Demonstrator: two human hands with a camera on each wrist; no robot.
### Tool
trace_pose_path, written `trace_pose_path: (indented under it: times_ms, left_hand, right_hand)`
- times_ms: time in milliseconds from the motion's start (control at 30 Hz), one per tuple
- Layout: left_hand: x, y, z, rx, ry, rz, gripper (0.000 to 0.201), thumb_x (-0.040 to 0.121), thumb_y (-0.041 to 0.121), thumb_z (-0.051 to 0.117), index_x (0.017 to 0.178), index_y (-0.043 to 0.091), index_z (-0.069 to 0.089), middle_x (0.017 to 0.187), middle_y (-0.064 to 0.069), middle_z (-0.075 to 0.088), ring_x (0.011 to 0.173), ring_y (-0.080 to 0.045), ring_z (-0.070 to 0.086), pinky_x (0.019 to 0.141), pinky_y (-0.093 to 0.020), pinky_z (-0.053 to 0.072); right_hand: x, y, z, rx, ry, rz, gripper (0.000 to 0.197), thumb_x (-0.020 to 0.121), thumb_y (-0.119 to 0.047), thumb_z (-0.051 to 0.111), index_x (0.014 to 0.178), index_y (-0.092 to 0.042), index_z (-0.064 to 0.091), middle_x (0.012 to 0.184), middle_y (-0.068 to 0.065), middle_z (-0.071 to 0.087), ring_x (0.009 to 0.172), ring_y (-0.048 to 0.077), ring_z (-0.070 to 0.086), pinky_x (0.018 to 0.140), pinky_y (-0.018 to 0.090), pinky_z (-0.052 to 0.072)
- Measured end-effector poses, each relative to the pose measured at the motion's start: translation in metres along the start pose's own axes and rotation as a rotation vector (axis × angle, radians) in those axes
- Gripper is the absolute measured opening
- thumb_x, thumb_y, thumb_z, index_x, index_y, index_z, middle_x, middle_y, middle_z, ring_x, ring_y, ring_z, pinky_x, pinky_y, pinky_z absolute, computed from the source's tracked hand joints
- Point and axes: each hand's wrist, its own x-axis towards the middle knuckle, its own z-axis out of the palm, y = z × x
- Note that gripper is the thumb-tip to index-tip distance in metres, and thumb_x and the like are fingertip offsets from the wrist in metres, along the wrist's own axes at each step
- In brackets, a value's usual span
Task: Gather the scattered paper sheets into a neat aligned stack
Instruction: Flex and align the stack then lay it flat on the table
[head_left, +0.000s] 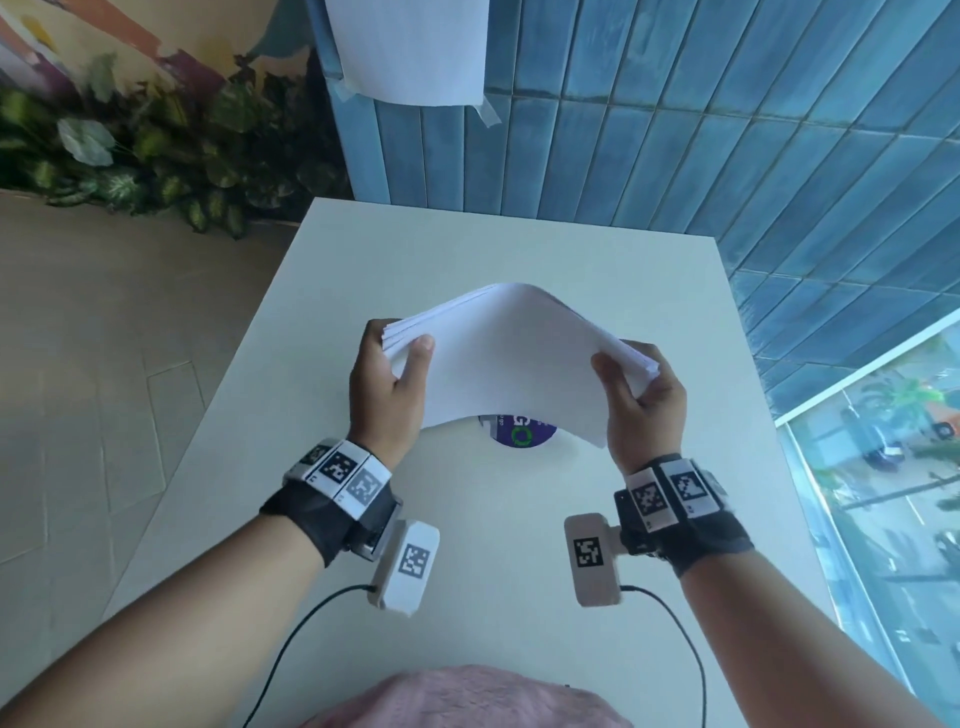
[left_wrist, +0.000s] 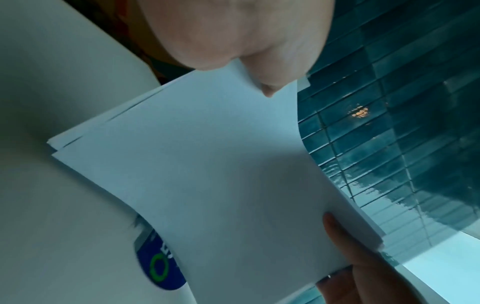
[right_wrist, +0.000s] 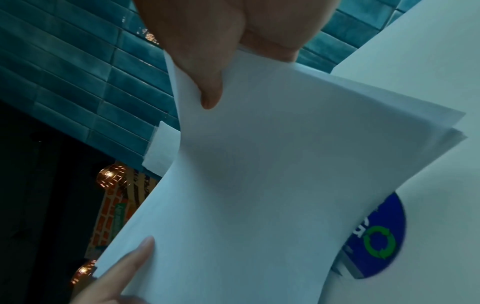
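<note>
1. Middle of the head view: stack of white paper sheets (head_left: 511, 358) lifted off the white table (head_left: 519, 249), arched upward at its centre.
2. Left hand (head_left: 387, 387) at the stack's left edge, thumb curled on top, fingers underneath, pinching the sheets.
3. Right hand (head_left: 641, 402) at the right edge, gripping likewise.
4. Edges slightly fanned, not flush, in the wrist views.
5. Below the stack, on the table: round blue sticker (head_left: 519, 434), partly hidden.

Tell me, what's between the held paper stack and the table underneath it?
A round blue sticker with a green ring lies on the table, partly hidden under the lifted stack. The head view shows it.
</note>
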Motion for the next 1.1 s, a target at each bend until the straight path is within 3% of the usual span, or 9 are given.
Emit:
trace_pose_path:
  times_ms: [133,200,267,367,467,567,700,967,1100]
  left_hand:
    - [-0.004,-0.02,-0.004,-0.055,0.02,-0.083,0.035,0.08,0.015,0.073,0.101,0.029,0.049,0.102,0.008,0.062,0.101,-0.018,0.062,0.094,-0.036,0.051]
    - [-0.003,-0.023,-0.003,-0.054,0.027,-0.124,0.045,0.074,0.014,0.077,0.105,0.027,0.047,0.11,-0.002,0.061,0.105,-0.021,0.061,0.095,-0.038,0.05]
    - [0.0,-0.025,-0.001,-0.087,0.037,-0.144,0.042,0.075,0.014,0.077,0.102,0.031,0.049,0.11,-0.001,0.063,0.104,-0.019,0.063,0.096,-0.041,0.051]
    - [0.006,-0.022,0.0,-0.121,0.022,-0.126,0.031,0.082,0.014,0.071,0.099,0.036,0.057,0.104,0.009,0.068,0.101,-0.013,0.067,0.097,-0.043,0.051]
    - [0.01,-0.019,-0.003,-0.148,0.03,-0.085,0.028,0.084,0.016,0.069,0.102,0.035,0.059,0.108,0.006,0.069,0.106,-0.015,0.066,0.099,-0.04,0.051]
    - [0.01,-0.03,-0.006,-0.131,-0.014,-0.1,0.031,0.082,0.018,0.07,0.108,0.03,0.057,0.112,0.001,0.069,0.108,-0.016,0.065,0.099,-0.04,0.05]
    - [0.002,-0.047,-0.001,-0.037,-0.061,-0.17,0.037,0.083,0.012,0.067,0.119,0.014,0.057,0.114,-0.002,0.068,0.106,-0.018,0.065,0.097,-0.04,0.051]
    - [0.0,-0.062,-0.005,-0.009,-0.121,-0.188,0.042,0.08,0.021,0.069,0.119,0.013,0.057,0.113,-0.001,0.069,0.106,-0.018,0.066,0.088,-0.03,0.051]
    - [0.001,-0.062,-0.005,0.038,-0.119,-0.166,0.032,0.086,0.01,0.066,0.117,0.01,0.059,0.11,0.0,0.069,0.102,-0.017,0.066,0.08,-0.017,0.049]
  right_hand:
    - [-0.007,0.015,-0.01,-0.03,0.011,0.049,0.037,0.074,-0.015,0.076,0.104,-0.027,0.056,0.094,-0.014,0.064,0.086,-0.006,0.061,0.075,0.017,0.048]
    - [-0.006,0.023,-0.013,0.011,0.015,0.124,0.054,0.068,-0.015,0.081,0.11,-0.032,0.051,0.104,-0.004,0.065,0.096,0.01,0.064,0.082,0.025,0.05]
    - [-0.002,0.025,-0.011,0.003,0.02,0.154,0.048,0.068,-0.017,0.08,0.106,-0.029,0.053,0.103,0.0,0.065,0.092,0.011,0.065,0.079,0.029,0.051]
    - [0.003,0.018,-0.007,-0.016,-0.012,0.104,0.019,0.078,-0.01,0.073,0.092,-0.016,0.061,0.083,-0.004,0.065,0.068,-0.012,0.061,0.064,0.011,0.047]
    - [0.007,0.014,-0.007,0.006,-0.007,0.064,0.016,0.08,-0.008,0.07,0.09,-0.016,0.06,0.08,-0.011,0.064,0.064,-0.014,0.059,0.06,0.004,0.044]
    - [0.004,0.022,-0.005,-0.027,-0.023,0.078,0.028,0.077,-0.01,0.073,0.099,-0.019,0.058,0.088,-0.011,0.065,0.077,-0.008,0.062,0.068,0.007,0.048]
    - [-0.001,0.036,0.0,-0.092,-0.014,0.119,0.029,0.078,-0.004,0.069,0.103,-0.012,0.057,0.093,0.003,0.063,0.086,0.022,0.062,0.062,-0.001,0.041]
    - [-0.001,0.044,-0.005,-0.106,-0.041,0.147,0.031,0.077,-0.006,0.072,0.103,-0.01,0.055,0.096,0.004,0.064,0.086,0.019,0.062,0.065,0.008,0.045]
    - [0.002,0.039,-0.005,-0.172,-0.051,0.122,0.023,0.079,-0.007,0.069,0.094,-0.015,0.054,0.089,0.004,0.063,0.081,0.023,0.058,0.058,0.007,0.039]
